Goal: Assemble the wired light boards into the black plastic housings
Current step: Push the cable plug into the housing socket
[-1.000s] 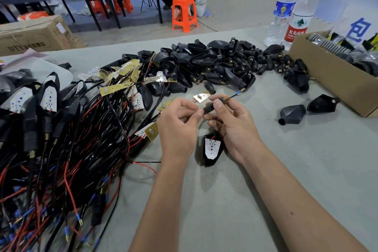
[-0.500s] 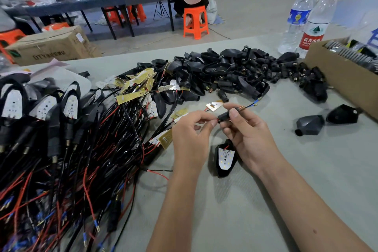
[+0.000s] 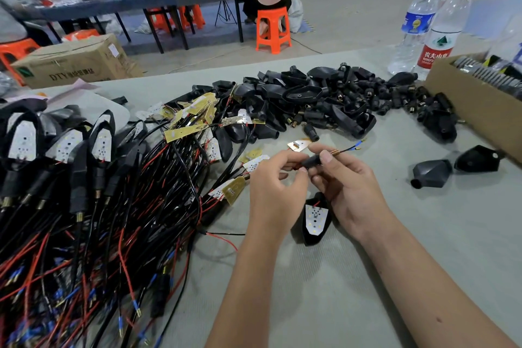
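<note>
My right hand (image 3: 347, 186) has thumb and forefinger pinched on a small black stem sleeve (image 3: 310, 161), with a copper spring (image 3: 334, 153) showing at its far end and two thin wires with blue tips (image 3: 356, 145) running out past it. My left hand (image 3: 275, 186) meets it from the other side, fingers curled, fingertips pinching the near end of the same sleeve. Both hands are lifted off the grey table (image 3: 423, 234).

Under my right palm, a black housing (image 3: 312, 237) lies on the table with a white light board (image 3: 315, 219) seated in it, LEDs facing up; a red wire shows at its top end. I cannot tell whether its wires run into the sleeve I am holding.

Just beyond my fingers lie a few loose boards (image 3: 299, 144), gold side or white side up. To my left, covering the table's left side, is a big tangle of red and black wired assemblies (image 3: 113, 220), several with white boards already in housings near the left edge. Toward the far edge sits a heap of empty black housings and stems (image 3: 324, 102). Two more single housings (image 3: 432, 174) rest toward the right edge, beside a cardboard box (image 3: 477, 116). Two water bottles (image 3: 435, 34) stand at the far right corner.
</note>
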`<state>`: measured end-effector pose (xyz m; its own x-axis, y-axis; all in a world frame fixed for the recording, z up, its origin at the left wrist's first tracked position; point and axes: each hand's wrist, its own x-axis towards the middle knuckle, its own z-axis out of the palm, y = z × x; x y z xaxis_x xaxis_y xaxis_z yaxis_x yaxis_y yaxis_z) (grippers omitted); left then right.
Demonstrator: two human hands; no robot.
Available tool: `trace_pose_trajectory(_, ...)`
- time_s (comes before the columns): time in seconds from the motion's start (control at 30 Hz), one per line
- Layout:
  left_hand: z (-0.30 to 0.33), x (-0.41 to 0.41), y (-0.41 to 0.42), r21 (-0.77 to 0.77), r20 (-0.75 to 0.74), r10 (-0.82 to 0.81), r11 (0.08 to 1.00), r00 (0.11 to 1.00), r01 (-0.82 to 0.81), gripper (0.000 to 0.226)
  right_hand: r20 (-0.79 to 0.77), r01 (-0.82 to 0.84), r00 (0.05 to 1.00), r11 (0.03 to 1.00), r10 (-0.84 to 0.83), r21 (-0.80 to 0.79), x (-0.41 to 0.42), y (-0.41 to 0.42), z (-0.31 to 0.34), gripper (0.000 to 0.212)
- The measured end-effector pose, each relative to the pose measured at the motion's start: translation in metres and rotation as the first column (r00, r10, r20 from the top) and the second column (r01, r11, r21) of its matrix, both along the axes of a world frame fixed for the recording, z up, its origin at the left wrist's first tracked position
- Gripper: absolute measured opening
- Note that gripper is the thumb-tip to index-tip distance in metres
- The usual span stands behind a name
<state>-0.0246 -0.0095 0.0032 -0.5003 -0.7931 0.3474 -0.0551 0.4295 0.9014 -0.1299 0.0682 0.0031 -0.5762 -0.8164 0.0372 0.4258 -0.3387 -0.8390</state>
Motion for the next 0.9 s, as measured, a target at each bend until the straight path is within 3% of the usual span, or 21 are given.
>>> trace_pose_trajectory(0.17, -0.004, 0.003, -0.003, -0.070, 0.066, 0.005, 0.998, 0.998, 0.000, 0.020, 0.045, 0.037, 0.998, 0.999, -0.037, 0.009, -0.004, 0.000, 0.001, 0.047)
trace_pose_trajectory(0.5, 0.000, -0.002, 0.005, -0.019, 0.011, -0.134, 0.991, 0.991, 0.134, 0.004, -0.096, 0.234, 0.969, 0.971, -0.228, 0.050, -0.021, 0.004, 0.003, 0.047)
trace_pose_trajectory(0.7, -0.007, -0.005, 0.002, -0.006, 0.068, -0.114, 0.993, 0.991, 0.115, 0.007, 0.082, 0.265, 0.961, 0.964, -0.264, -0.001, -0.030, 0.006, 0.006, 0.041)
trace_pose_trajectory(0.77, -0.008, -0.003, 0.002, 0.042, 0.075, -0.113, 0.993, 0.991, 0.110, 0.008, 0.132, 0.263, 0.956, 0.965, -0.262, 0.007, -0.031, 0.006, 0.007, 0.037)
trace_pose_trajectory(0.9, 0.003, -0.001, 0.003, 0.260, -0.127, -0.135, 0.952, 0.983, 0.164, 0.019, 0.071, 0.351, 0.931, 0.932, -0.358, 0.093, -0.031, 0.003, 0.003, 0.035)
